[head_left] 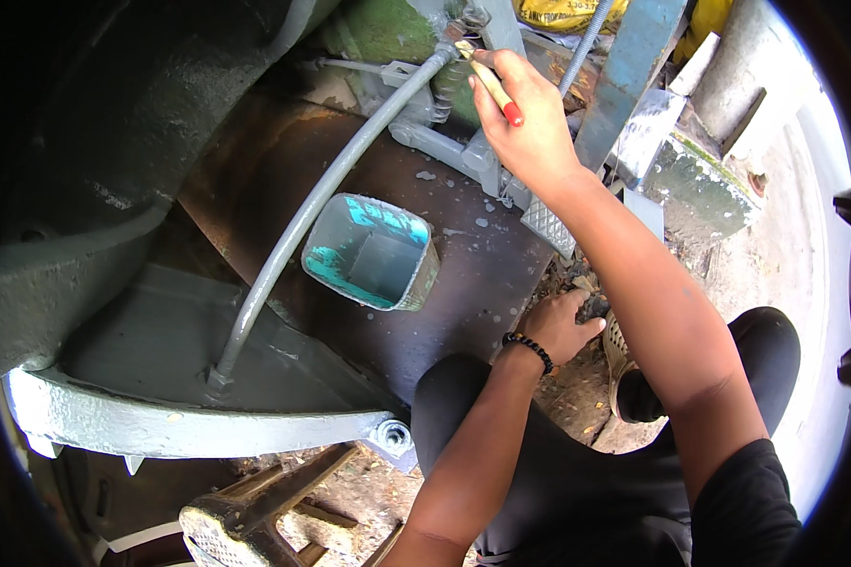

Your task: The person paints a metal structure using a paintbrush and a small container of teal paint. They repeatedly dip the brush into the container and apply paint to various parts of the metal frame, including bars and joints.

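My right hand [531,125] is closed around a slim paintbrush [494,89] with a pale wooden handle and a red end. The brush's tip meets the fitting at the top of a curved grey hose [304,210]; its bristles are hard to make out. Below and to the left, a squarish open paint container [327,266], teal inside with grey paint in it, stands on a dark metal plate [473,283]. My left hand [556,329], a black bead bracelet [531,350] on its wrist, hangs empty beside my knee, fingers loosely apart.
Grey-painted bars and a coil spring [442,94] stand behind the plate. A large dark metal body [95,180] fills the left side, with a light grey curved rim [208,425] below. A worn wooden stool [255,510] sits lower left. A blue post [633,76] rises at right.
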Tool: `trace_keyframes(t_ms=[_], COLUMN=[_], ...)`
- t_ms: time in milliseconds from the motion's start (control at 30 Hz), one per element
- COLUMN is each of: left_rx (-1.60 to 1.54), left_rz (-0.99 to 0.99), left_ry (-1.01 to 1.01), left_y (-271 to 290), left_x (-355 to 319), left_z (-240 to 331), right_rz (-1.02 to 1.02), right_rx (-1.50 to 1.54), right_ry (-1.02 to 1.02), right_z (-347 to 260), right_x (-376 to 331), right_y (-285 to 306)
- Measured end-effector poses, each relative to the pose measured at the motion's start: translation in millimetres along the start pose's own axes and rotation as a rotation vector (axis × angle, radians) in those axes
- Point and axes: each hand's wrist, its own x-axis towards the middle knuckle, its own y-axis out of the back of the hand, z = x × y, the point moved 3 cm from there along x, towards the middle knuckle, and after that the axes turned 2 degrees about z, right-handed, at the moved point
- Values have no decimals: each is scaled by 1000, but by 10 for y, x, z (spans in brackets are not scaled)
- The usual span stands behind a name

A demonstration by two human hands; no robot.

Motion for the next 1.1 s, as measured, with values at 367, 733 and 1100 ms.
trace_keyframes(t_ms=[367,733,1100], left_rx=[23,61,-6], left_rz=[-8,-45,-18], left_ry=[45,44,47], left_y=[57,-5,29], left_x=[-9,11,-20], left_z=[46,-25,-13], right_rz=[-183,-192,-73], right_rx=[-6,-119,-31], right_ry=[-165,-193,19], right_z=[-44,-17,55], right_x=[-135,-99,-42], right_y=[354,92,87])
